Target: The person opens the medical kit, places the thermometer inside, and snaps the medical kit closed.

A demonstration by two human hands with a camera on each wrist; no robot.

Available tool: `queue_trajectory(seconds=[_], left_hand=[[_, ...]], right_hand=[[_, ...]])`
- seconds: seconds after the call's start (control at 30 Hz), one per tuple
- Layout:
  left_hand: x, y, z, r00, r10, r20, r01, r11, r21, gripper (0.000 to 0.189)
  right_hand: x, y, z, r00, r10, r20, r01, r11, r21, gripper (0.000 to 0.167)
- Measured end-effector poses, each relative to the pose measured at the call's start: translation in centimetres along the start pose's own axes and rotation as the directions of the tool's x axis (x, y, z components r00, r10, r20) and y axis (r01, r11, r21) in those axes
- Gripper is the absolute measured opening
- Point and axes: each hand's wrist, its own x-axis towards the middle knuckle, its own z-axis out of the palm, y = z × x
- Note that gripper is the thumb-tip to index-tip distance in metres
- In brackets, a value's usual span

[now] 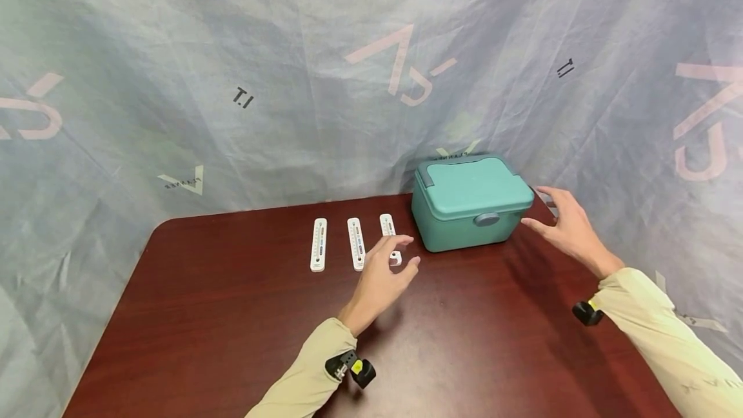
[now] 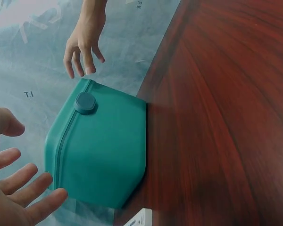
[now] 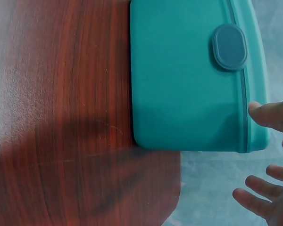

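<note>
A teal lidded box [image 1: 470,205] with a grey-blue oval latch [image 1: 486,218] stands closed at the back right of the table. My right hand [image 1: 571,231] is at the box's right end, thumb and fingers spread apart, holding nothing. In the right wrist view its thumb [image 3: 266,114] overlaps the lid's edge near the corner. To the left of the box, my left hand [image 1: 383,279] hovers with parted fingers, also holding nothing. It partly hides one white thermometer [image 1: 387,224]. Two more thermometers, a middle one [image 1: 355,240] and a left one [image 1: 318,245], lie beside it.
The dark red wooden table [image 1: 232,315] ends at the back against a grey printed cloth [image 1: 261,82], which also hangs along both sides. The box stands close to this cloth. Each sleeve carries a black wrist camera.
</note>
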Motion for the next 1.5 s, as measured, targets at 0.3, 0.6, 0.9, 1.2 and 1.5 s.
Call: queue_trajectory(seconds=[0.3, 0.6, 0.9, 1.2, 1.5], left_hand=[[1.3, 0.1, 1.9, 1.0, -0.004, 0.019, 0.005, 1.0, -0.029, 0.029], [2.3, 0.0, 3.3, 0.999, -0.013, 0.039, 0.016, 0.998, -0.06, 0.026], [3.0, 0.0, 5.1, 0.999, -0.007, 0.049, 0.011, 0.997, -0.074, 0.025], [4.4, 0.1, 6.5, 0.996, -0.084, 0.039, 0.087, 0.993, -0.083, 0.021], [5.1, 0.4, 7.8, 0.994, -0.083, 0.066, 0.09, 0.99, -0.108, 0.026]], right_hand=[[1.3, 0.6, 0.4, 0.992, -0.121, -0.026, 0.121, 0.992, -0.019, 0.067], [2.3, 0.7, 0.3, 0.99, -0.128, 0.059, 0.13, 0.991, -0.028, 0.071], [3.1, 0.9, 0.8, 0.982, -0.149, 0.115, 0.15, 0.989, 0.0, 0.065], [3.2, 0.9, 0.3, 0.973, -0.214, 0.09, 0.218, 0.975, -0.039, 0.061], [3.3, 0.7, 0.7, 0.975, -0.199, 0.098, 0.204, 0.978, -0.038, 0.061]])
